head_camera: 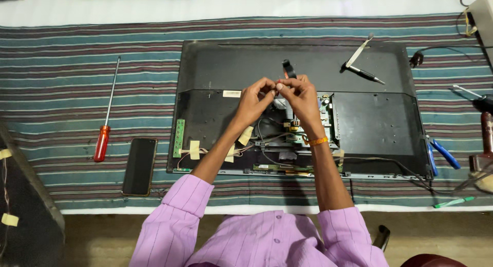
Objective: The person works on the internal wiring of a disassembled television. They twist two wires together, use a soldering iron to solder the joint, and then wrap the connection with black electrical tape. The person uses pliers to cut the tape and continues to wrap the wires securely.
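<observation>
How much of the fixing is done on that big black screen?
Done: the screen lies face down with its back cover off, circuit boards and wires bare. In hand: the left hand and right hand pinch a small part together above the boards; what it is, I cannot tell. Left: the back is open; the red screwdriver and blue pliers lie untouched.

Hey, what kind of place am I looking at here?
Likely an electronics repair workbench: an opened flat-panel television lies face down with circuit boards exposed, beside a red-handled screwdriver and blue-handled pliers on a striped cloth.
</observation>
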Tool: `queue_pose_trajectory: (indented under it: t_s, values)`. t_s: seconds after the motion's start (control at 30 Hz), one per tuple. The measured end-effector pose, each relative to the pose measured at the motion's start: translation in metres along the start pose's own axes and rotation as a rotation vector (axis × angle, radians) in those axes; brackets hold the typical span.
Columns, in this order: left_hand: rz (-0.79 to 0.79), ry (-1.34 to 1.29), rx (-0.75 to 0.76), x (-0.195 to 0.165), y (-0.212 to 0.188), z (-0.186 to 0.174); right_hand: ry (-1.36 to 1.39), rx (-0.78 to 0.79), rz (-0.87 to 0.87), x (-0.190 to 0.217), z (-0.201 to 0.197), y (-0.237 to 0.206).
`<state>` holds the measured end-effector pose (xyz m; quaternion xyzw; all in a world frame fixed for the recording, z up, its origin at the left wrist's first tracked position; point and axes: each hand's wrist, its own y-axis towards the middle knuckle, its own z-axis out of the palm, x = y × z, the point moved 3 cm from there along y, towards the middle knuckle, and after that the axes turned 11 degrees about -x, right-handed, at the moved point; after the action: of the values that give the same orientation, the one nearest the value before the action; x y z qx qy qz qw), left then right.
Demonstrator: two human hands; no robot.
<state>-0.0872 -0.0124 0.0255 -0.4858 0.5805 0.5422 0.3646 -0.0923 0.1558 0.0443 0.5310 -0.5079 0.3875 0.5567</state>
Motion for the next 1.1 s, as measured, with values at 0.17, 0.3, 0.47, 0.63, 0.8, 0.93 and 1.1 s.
queue_pose_trajectory:
  t_s: [0.17, 0.3, 0.47, 0.63, 0.8, 0.93, 1.1]
  values:
    - [0.043, -0.074, -0.032, -0.003, -0.003, 0.000, 0.149, -0.011, 0.199, -0.010, -0.007, -0.001]
    - [0.004, -0.154, -0.012, -0.010, -0.006, 0.006, 0.156, -0.053, 0.292, -0.015, -0.006, 0.000]
    - [0.174, 0.102, -0.144, -0.026, -0.006, 0.006, 0.136, -0.052, 0.115, -0.022, -0.004, -0.004]
    - [0.291, 0.159, -0.201, -0.026, -0.002, 0.006, 0.032, -0.121, 0.035, -0.037, -0.003, 0.000]
    - [0.220, 0.012, -0.156, -0.009, -0.008, 0.002, 0.099, -0.247, 0.121, -0.050, -0.006, 0.010]
    - [0.153, -0.102, -0.050, 0.004, -0.012, 0.001, -0.139, -0.314, 0.065, -0.047, -0.011, 0.009]
    - [0.088, -0.260, -0.009, 0.014, -0.012, 0.005, -0.525, -0.397, -0.165, -0.015, -0.008, 0.005]
